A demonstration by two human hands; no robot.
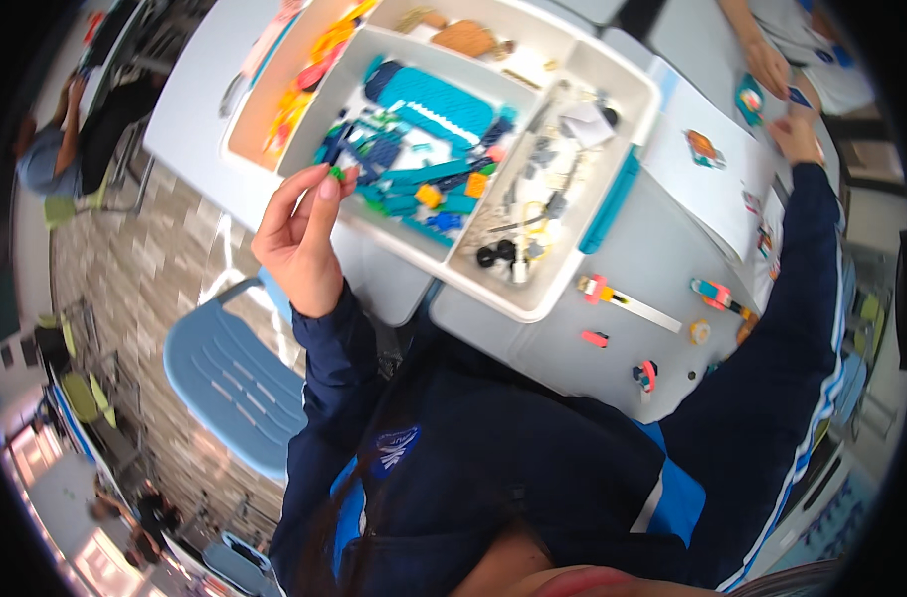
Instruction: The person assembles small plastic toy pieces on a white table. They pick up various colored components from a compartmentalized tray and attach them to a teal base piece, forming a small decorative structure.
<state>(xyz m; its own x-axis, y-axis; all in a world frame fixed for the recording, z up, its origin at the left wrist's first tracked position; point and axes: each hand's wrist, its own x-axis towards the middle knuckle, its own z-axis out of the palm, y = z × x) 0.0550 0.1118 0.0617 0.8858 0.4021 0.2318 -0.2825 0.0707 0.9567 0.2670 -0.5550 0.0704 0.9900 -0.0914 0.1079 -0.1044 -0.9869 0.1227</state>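
Observation:
My left hand [302, 234] is raised over the near left edge of the sorting tray [513, 301]. Its thumb and fingertips pinch a small green building brick [336, 173]. Beneath it, the tray's middle compartment holds mixed teal, blue, green and yellow bricks [424, 179]. My right arm reaches far to the right, beside an open instruction booklet [712, 164]. My right hand [798, 137] is at the table's edge there, close to another person's hand [767, 68]; its fingers are too small and blurred to read. A round teal piece [749, 99] lies near both hands.
Other compartments hold orange and yellow pieces [292, 104], brown pieces [465, 38], and grey and black parts [543, 159]. Several small assemblies, including one with a long white strip [642, 310], lie at the right. A blue chair [237, 373] stands at the left.

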